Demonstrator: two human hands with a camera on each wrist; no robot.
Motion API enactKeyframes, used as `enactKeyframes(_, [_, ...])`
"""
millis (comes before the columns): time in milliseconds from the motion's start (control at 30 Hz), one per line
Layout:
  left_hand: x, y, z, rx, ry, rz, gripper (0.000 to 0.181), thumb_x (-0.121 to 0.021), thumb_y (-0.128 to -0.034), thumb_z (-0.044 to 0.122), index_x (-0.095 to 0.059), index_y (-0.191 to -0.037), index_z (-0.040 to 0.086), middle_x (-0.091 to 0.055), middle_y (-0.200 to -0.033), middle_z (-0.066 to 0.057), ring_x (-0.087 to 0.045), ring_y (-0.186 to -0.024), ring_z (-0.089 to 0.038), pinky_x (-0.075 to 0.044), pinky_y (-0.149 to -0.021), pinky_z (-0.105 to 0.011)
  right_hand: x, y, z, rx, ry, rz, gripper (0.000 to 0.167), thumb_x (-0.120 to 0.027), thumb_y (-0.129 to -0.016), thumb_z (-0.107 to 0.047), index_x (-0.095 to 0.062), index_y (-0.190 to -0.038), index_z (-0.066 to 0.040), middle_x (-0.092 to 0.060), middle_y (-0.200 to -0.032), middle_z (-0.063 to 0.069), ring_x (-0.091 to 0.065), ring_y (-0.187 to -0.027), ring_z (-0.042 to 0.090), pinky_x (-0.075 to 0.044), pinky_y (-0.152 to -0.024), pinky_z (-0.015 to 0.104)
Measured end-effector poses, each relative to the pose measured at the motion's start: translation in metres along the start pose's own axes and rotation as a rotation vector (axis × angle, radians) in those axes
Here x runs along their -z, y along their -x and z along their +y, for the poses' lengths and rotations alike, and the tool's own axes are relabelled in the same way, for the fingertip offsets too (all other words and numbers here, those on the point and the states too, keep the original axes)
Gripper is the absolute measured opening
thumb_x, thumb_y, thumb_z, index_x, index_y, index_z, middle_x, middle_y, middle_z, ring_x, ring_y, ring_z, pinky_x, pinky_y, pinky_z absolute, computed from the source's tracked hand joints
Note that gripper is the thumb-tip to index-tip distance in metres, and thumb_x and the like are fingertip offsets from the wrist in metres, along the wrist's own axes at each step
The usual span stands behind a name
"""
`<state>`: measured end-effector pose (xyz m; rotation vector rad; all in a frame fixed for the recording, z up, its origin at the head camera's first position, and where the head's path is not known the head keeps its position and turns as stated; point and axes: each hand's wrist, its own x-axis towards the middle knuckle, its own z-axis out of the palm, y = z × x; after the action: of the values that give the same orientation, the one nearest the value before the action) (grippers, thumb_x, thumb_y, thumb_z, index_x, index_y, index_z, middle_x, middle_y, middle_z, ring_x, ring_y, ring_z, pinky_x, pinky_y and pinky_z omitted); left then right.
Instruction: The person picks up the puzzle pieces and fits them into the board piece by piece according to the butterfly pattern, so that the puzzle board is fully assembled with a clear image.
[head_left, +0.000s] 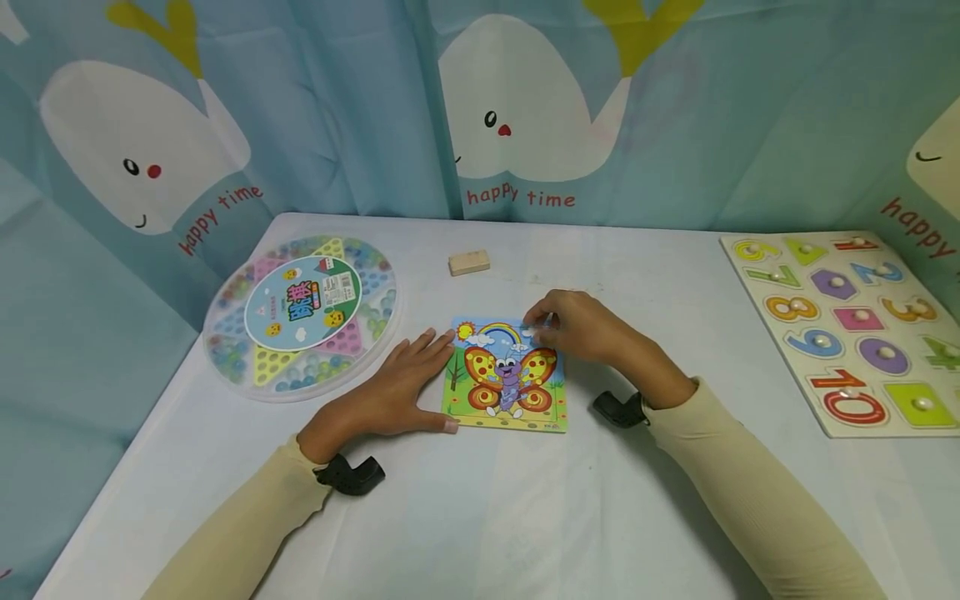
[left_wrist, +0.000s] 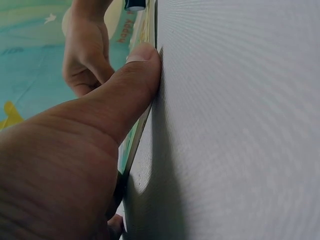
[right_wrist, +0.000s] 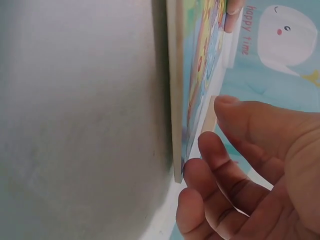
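A square butterfly picture puzzle [head_left: 509, 379] lies flat on the table. My left hand [head_left: 390, 390] rests along its left side, fingers spread and straight. In the left wrist view the left thumb [left_wrist: 127, 82] touches the board's near edge. My right hand [head_left: 581, 327] is at the puzzle's upper right corner with bent fingers. From the right wrist view, the thumb [right_wrist: 245, 117] and index finger stand slightly apart above the board's edge [right_wrist: 175, 100], and nothing shows between them. Other fingertips are close to the corner; contact is unclear.
A round marble game box [head_left: 375, 333] sits on the left. Behind the puzzle is a small wooden block [head_left: 468, 262]. A number-and-shape peg board [head_left: 840, 342] lies on the right. A blue whale-print curtain [head_left: 360, 108] hangs along the table's back.
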<state>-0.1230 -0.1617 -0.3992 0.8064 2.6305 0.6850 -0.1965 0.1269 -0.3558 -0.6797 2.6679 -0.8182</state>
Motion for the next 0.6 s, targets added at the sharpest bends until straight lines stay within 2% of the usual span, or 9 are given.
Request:
enactKeyframes(333, [0.006, 0.004, 0.0, 0.012, -0.011, -0.02, 0.107, -0.073, -0.0794, 0.057, -0.017, -0.156, 0.007, -0.004, -0.163, 0.0, 0.005, -0.148, -0.022, 0.001, -0.117, -0.047, 0.011, 0.013, 0.016, 0.021, 0.008, 0.04, 0.021, -0.064, -0.093, -0.012, -0.072, -0.11, -0.002, -0.066, -0.101, 0.007, -0.055, -0.09, 0.023, -0.047, -0.072, 0.036])
enactKeyframes(467, [0.011, 0.007, 0.001, 0.011, -0.009, -0.037, 0.094, -0.062, -0.0887, 0.056, -0.018, -0.155, 0.007, -0.005, -0.163, -0.001, 0.003, -0.148, -0.024, -0.001, -0.117, -0.047, 0.021, 0.024, 0.029, 0.024, 0.025, 0.078, 0.022, -0.06, -0.095, -0.011, -0.071, -0.111, 0.0, -0.066, -0.1, 0.009, -0.055, -0.088, 0.024, -0.046, -0.068, 0.035])
enactKeyframes(600, [0.026, 0.007, 0.005, 0.004, 0.007, -0.045, 0.08, -0.049, -0.0971, 0.055, -0.024, -0.154, 0.005, -0.01, -0.162, -0.006, -0.005, -0.147, -0.027, -0.012, -0.116, -0.047, 0.033, 0.038, 0.043, 0.006, 0.05, 0.106, 0.022, -0.057, -0.096, -0.008, -0.07, -0.112, 0.001, -0.066, -0.099, 0.01, -0.054, -0.087, 0.024, -0.045, -0.067, 0.035])
